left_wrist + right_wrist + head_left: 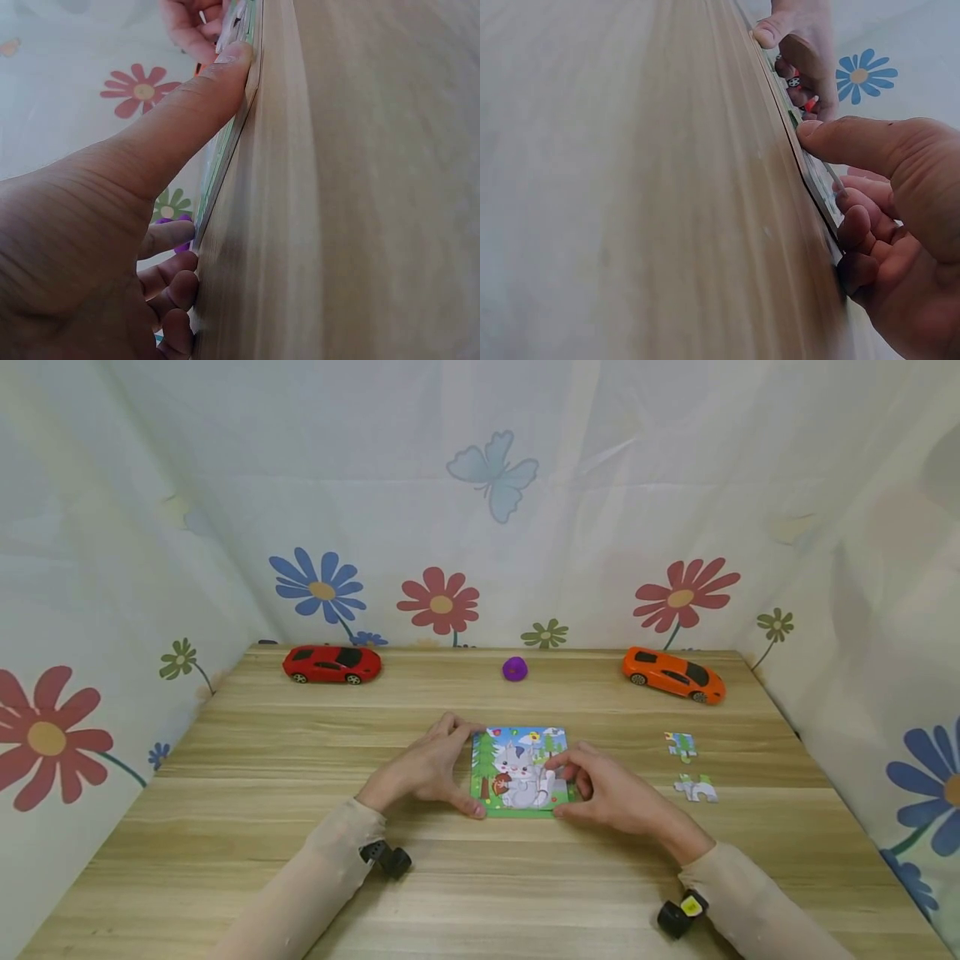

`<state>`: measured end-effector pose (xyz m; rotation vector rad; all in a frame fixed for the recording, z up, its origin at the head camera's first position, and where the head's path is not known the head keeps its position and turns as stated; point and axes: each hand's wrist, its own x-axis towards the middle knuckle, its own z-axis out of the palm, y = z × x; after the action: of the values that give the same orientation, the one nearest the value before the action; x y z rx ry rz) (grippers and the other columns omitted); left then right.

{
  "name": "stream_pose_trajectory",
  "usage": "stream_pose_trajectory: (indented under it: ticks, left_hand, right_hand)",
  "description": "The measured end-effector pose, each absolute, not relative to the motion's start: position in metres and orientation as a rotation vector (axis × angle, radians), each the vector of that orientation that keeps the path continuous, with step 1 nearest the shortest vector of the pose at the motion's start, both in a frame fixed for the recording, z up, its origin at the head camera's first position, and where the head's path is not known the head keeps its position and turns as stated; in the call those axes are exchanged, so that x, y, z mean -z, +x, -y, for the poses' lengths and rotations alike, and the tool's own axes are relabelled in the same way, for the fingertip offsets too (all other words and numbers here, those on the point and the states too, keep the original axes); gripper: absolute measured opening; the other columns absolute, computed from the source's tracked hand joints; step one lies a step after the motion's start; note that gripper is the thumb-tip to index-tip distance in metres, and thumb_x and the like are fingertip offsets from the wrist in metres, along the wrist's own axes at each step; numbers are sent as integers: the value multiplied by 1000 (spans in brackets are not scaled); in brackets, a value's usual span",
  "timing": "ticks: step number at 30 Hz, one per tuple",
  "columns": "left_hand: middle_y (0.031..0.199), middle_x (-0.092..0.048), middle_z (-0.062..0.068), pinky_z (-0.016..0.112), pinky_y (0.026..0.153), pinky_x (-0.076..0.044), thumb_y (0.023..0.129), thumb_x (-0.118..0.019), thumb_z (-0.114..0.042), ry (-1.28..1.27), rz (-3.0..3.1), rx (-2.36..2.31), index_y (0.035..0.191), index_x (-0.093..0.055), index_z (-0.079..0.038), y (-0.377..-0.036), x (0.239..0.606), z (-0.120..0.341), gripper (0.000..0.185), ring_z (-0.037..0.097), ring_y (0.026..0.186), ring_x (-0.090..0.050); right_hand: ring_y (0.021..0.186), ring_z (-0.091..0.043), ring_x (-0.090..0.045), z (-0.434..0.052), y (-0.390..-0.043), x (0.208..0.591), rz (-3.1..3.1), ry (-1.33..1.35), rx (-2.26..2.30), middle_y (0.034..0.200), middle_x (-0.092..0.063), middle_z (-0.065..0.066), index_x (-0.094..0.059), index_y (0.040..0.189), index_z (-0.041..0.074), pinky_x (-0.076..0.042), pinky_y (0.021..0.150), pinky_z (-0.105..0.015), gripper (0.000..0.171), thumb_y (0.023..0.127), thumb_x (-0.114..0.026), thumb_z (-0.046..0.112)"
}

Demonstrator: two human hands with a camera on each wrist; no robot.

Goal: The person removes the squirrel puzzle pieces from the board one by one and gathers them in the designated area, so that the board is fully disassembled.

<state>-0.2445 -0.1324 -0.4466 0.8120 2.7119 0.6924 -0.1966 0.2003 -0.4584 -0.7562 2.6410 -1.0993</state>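
Observation:
A square jigsaw puzzle with a grey cartoon animal lies flat on the wooden table. My left hand grips its left side, the thumb at the near corner and the fingers by the far corner. From the right, my right hand pinches a puzzle piece between thumb and fingers at the puzzle's near right part. In the right wrist view, that piece's thin edge stands slightly raised from the board by the fingers. Two loose puzzle pieces, one farther and one nearer, lie right of my right hand.
Along the table's back stand a red toy car at the left, a small purple object in the middle and an orange toy car at the right. A flower-printed curtain encloses the wooden table at the back and sides.

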Motion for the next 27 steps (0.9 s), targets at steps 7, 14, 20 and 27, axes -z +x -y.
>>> stream_pose_trajectory:
  ticks: [7,14,20,27]
  left_hand:
    - [152,-45,12,52,123,-47,62,-107,-60,807,-2709,-696,171,-40,-13,-244,450,135,136,30,141,-49]
    - [155,-44,12,52,124,-47,64,-107,-59,824,-2706,-719,170,-41,-14,-245,450,134,133,30,143,-48]
    - [155,-44,12,53,124,-46,63,-107,-60,834,-2707,-723,170,-41,-13,-245,450,132,135,31,144,-48]
    - [155,-44,13,55,123,-47,62,-107,-61,835,-2716,-700,171,-40,-13,-246,452,133,137,32,143,-49]
  right_hand:
    - [85,-16,-54,-203,-197,455,-2636,-778,1131,108,-61,-3,-70,140,13,-48,71,-24,56,91,-96,24]
    - [84,-19,-53,-226,-198,434,-2663,-779,1183,114,-63,-5,-69,144,7,-46,68,-25,59,92,-94,21]
    - [82,-19,-53,-256,-193,413,-2758,-751,1177,111,-61,-7,-72,143,10,-46,67,-25,57,91,-94,14]
    - [80,-18,-53,-294,-180,398,-2830,-755,1182,106,-60,-5,-71,145,13,-46,64,-26,59,90,-94,8]
